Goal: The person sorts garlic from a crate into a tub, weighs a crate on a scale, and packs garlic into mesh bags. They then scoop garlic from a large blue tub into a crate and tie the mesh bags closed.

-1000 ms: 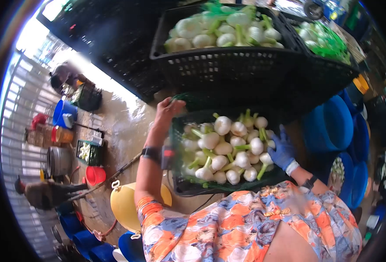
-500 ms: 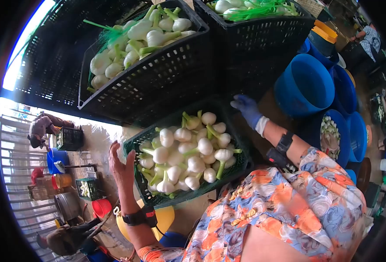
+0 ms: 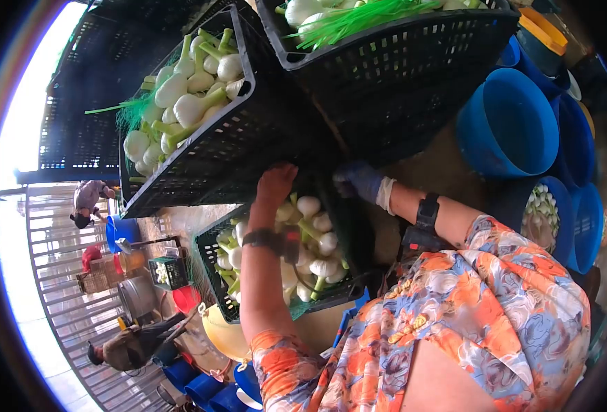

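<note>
Crate (image 3: 211,264) of onions (image 3: 320,244), heaped full, sits low in front of the person, just under the stacked black crates (image 3: 248,130).
The bare left hand (image 3: 274,184) lies at the crate's far rim, fingers together. The gloved right hand (image 3: 356,180) curls at its far corner. I cannot tell whether either hand clasps the rim. Filling looks done; shifting the crate seems to be what is left.

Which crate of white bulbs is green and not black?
The lowest crate, where the left hand and the gloved right hand reach; the others are black.
</note>
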Demonstrator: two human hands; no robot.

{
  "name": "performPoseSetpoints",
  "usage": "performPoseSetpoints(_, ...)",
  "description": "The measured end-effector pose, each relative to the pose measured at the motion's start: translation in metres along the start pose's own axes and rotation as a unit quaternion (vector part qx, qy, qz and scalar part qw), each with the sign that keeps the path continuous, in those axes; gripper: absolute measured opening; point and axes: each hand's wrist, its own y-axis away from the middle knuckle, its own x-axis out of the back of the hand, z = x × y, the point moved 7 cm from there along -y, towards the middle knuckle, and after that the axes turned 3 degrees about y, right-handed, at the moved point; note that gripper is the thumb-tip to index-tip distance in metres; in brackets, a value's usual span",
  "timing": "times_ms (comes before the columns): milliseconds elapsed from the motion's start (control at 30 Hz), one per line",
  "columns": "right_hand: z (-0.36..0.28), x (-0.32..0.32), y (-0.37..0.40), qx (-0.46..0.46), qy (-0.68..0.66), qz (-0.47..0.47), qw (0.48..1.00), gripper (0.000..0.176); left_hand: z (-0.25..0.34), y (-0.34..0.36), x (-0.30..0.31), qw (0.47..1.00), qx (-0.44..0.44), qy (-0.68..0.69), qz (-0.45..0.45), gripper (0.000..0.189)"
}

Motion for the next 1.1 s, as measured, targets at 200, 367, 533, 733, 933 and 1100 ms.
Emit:
performPoseSetpoints(200,0.0,-0.007,-0.032,-0.03,-0.162,-0.052,0.985,0.008,-0.05,-0.017,-0.058,0.976,-0.123,-0.149,-0.099,0.033)
performPoseSetpoints(367,-0.021,-0.022,-0.042,0.004,-0.178,-0.119,0.977,0.009,-0.016,-0.024,-0.019,0.978,-0.018,-0.102,-0.182,0.027)
performPoseSetpoints(533,-0.05,-0.05,-0.026,0.072,-0.109,-0.169,0.977,0.009,-0.014,-0.009,0.013,0.94,0.08,0.326,0.067,0.019)
performPoseSetpoints(733,-0.071,-0.156,0.069,0.404,0.354,-0.23,0.812,0.015,-0.002,0.07,0.087,0.811,0.116,0.556,0.143,0.012)
performPoseSetpoints(933,-0.057,-0.187,0.143,0.383,0.495,-0.352,0.696,0.029,0.013,0.193,0.073,0.903,0.194,0.383,-0.017,0.013)
performPoseSetpoints(1100,-0.19,-0.115,0.193,0.507,0.532,-0.187,0.652,0.04,0.031,0.195,0.095,0.917,0.12,0.371,0.084,0.018)
